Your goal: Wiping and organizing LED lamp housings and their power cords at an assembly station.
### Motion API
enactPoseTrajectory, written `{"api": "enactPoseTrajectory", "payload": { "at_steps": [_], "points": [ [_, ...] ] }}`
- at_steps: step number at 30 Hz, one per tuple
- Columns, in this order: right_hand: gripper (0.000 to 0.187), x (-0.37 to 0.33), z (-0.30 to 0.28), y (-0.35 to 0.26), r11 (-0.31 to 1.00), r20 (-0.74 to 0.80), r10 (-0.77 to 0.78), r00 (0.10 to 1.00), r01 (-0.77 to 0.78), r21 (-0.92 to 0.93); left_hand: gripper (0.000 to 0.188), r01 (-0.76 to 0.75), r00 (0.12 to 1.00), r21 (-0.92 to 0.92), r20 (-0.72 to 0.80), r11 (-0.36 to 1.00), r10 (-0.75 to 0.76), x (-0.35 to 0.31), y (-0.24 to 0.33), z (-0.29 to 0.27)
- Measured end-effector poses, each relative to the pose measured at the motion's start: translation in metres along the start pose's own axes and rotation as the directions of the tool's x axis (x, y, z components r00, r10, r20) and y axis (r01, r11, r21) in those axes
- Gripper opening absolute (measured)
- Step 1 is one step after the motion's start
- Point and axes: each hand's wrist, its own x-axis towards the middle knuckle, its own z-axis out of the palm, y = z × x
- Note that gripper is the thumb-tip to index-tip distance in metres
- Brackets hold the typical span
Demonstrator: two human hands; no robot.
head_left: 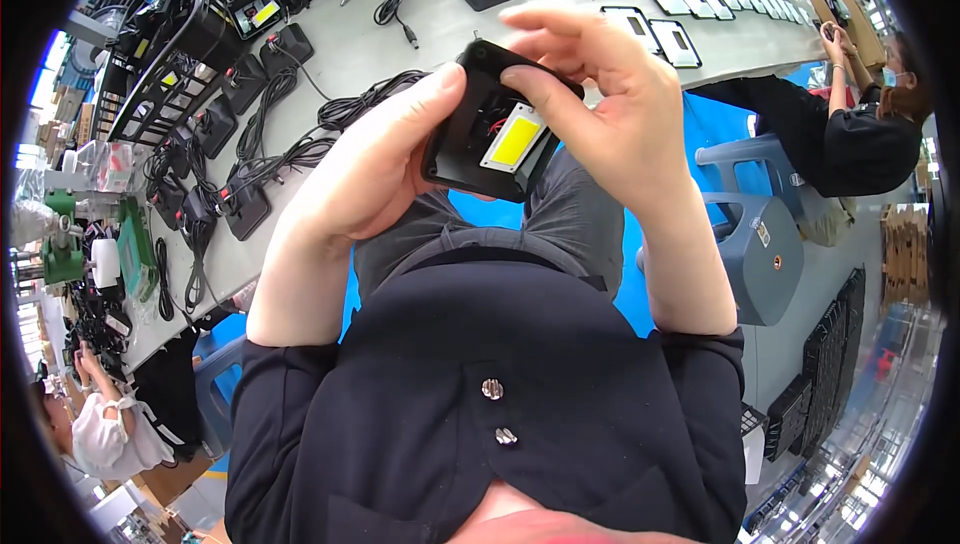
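Both hands hold a black, open lamp housing [458,159] above my lap, tilted so that its inside shows. A yellow LED panel [515,143] with a pale frame sits inside it, beside red wires. My left hand [395,144] grips the left edge, its thumb along the upper left side and its other fingers mostly hidden beneath. On the opposite side my right hand [615,104] presses its thumb into the upper part of the housing. The fingers of that hand curl behind the upper right edge.
Black cabled units [245,206] and coiled cables [365,104] lie on the table's left side, near a black crate [165,74]. White panels with black frames [680,44] stand in rows at far right. A co-worker [865,139] sits at right by a blue-grey stool [760,254]; another person [105,424] is at lower left.
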Motion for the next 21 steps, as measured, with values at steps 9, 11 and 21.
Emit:
{"api": "enactPoseTrajectory", "payload": {
  "at_steps": [9, 11, 21],
  "points": [
    [0.036, -0.006, -0.026, -0.024, 0.813, 0.282, -0.28, 0.918, 0.383, -0.439, 0.043, -0.101, 0.983, -0.273, 0.124, 0.957, 0.139, -0.001, -0.002, -0.006],
    [0.036, -0.007, -0.021, -0.023, 0.866, 0.216, -0.249, 0.944, 0.317, -0.388, 0.042, -0.15, 0.984, -0.207, 0.064, 0.967, 0.166, -0.003, -0.001, -0.001],
    [0.029, -0.011, 0.025, -0.021, 0.829, -0.101, -0.227, 0.969, 0.138, -0.542, 0.048, -0.392, 0.91, 0.09, -0.107, 0.916, 0.4, -0.004, -0.018, 0.007]
  ]
}}
